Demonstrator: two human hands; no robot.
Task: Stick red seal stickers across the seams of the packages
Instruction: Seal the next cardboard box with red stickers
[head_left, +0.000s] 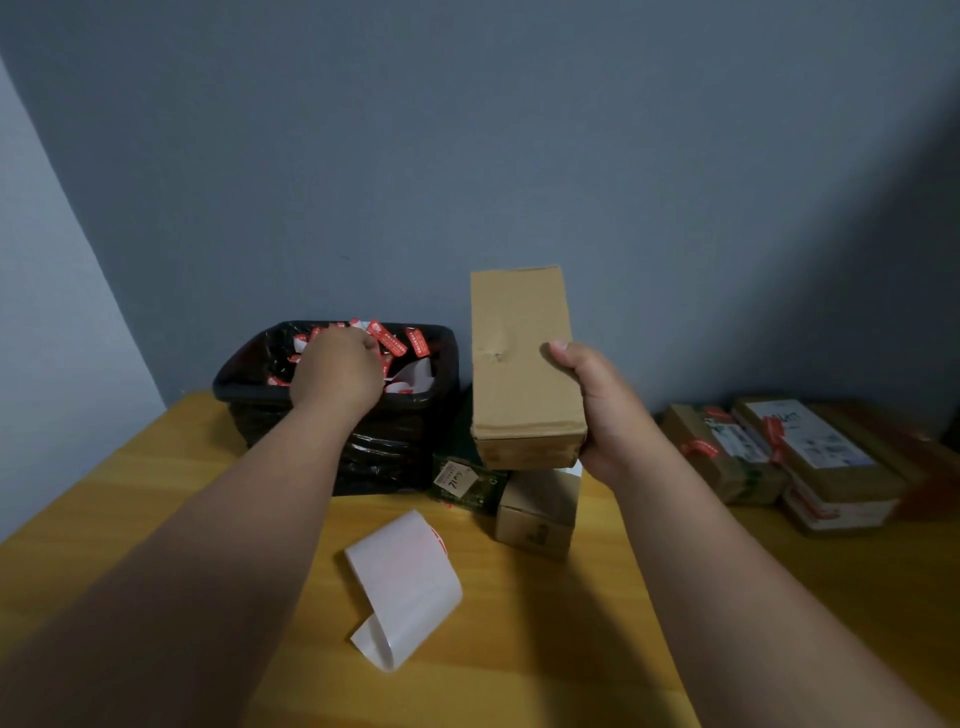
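Observation:
My right hand (605, 410) grips a plain brown cardboard box (519, 364) and holds it upright above the table, thumb on its front face. My left hand (337, 369) reaches into a black bin (244, 384) lined with a black bag, its fingers curled among red seal stickers (389, 338) and white backing scraps. Whether it pinches anything is hidden. A curled white sticker backing sheet (405, 587) with a red edge lies on the wooden table (156, 493) in front of me.
Under the held box sit a small brown carton (537, 512) and a dark green package (462, 480). Several packages with red seals (779, 452) are stacked at the right by the grey wall.

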